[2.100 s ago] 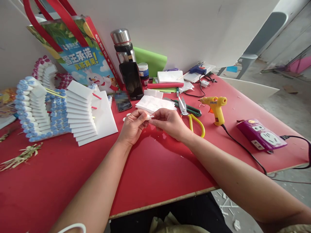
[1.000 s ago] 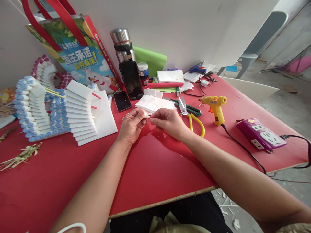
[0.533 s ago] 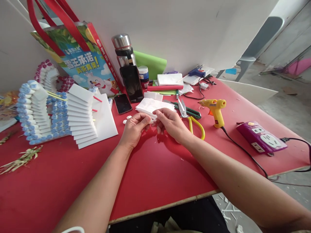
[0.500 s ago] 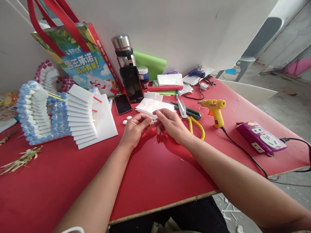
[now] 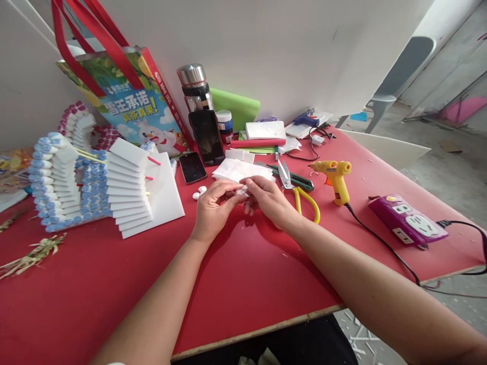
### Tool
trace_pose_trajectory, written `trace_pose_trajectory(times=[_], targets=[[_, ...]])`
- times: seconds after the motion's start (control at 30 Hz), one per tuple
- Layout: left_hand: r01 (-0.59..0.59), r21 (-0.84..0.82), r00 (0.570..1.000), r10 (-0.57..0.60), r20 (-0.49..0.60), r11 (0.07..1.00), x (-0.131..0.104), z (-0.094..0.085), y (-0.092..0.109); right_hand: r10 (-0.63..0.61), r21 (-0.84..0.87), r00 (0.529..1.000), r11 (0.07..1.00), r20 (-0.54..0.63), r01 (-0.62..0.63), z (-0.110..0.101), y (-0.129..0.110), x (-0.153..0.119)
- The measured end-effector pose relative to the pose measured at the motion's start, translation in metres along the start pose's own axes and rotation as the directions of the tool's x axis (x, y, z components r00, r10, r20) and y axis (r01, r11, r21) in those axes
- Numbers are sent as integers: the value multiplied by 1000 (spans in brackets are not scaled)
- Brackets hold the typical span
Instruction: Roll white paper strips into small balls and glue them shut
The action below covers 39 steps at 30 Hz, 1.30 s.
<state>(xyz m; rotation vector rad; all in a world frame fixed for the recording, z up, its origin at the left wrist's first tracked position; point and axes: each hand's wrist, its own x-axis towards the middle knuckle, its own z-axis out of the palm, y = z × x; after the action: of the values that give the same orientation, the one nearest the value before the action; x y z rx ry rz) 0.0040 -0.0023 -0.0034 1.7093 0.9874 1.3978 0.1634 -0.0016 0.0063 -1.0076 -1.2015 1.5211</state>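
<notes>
My left hand (image 5: 215, 205) and my right hand (image 5: 268, 200) meet over the middle of the red table (image 5: 243, 284). Between their fingertips they pinch a small crumpled piece of white paper (image 5: 242, 190), partly covered by the fingers. Just left of my left hand lie a few small white paper rolls (image 5: 199, 192). A stack of white paper sheets (image 5: 239, 168) rests behind both hands. Scissors with yellow handles (image 5: 307, 203) lie open beside my right hand, next to a green utility knife (image 5: 299, 180).
A yellow glue gun (image 5: 337, 177) and a purple power strip (image 5: 409, 220) stand right, joined to black cables. White layered card pieces with blue-tipped rolls (image 5: 57, 187) stand left. Behind are a phone (image 5: 193, 167), an upright black phone (image 5: 207, 137), a steel flask (image 5: 192, 76) and a bag (image 5: 129, 96).
My left fingers have shifted and spread further around the white paper, which shows more between the hands. The camera view has tilted slightly.
</notes>
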Motion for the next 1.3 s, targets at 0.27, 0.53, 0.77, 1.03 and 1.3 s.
trace_pose_trajectory(times=[0.27, 0.53, 0.77, 1.03, 1.3], targets=[[34, 2, 999, -34, 20, 999, 0, -1, 0, 46, 9, 999, 999, 25, -47, 0, -3, -2], [174, -70, 984, -176, -23, 982, 0, -4, -4, -97, -146, 994, 985, -48, 89, -4, 3, 1], [238, -208, 971, -240, 12, 949, 1, -2, -3, -68, -77, 997, 995, -37, 65, -4, 0, -1], [230, -205, 972, -234, 7, 951, 1, -2, -1, -335, -419, 942, 852, 23, 314, -7, -7, -6], [217, -225, 975, -221, 9, 950, 2, -6, -8, -488, -419, 873, 796, -16, 437, -11, -15, -6]])
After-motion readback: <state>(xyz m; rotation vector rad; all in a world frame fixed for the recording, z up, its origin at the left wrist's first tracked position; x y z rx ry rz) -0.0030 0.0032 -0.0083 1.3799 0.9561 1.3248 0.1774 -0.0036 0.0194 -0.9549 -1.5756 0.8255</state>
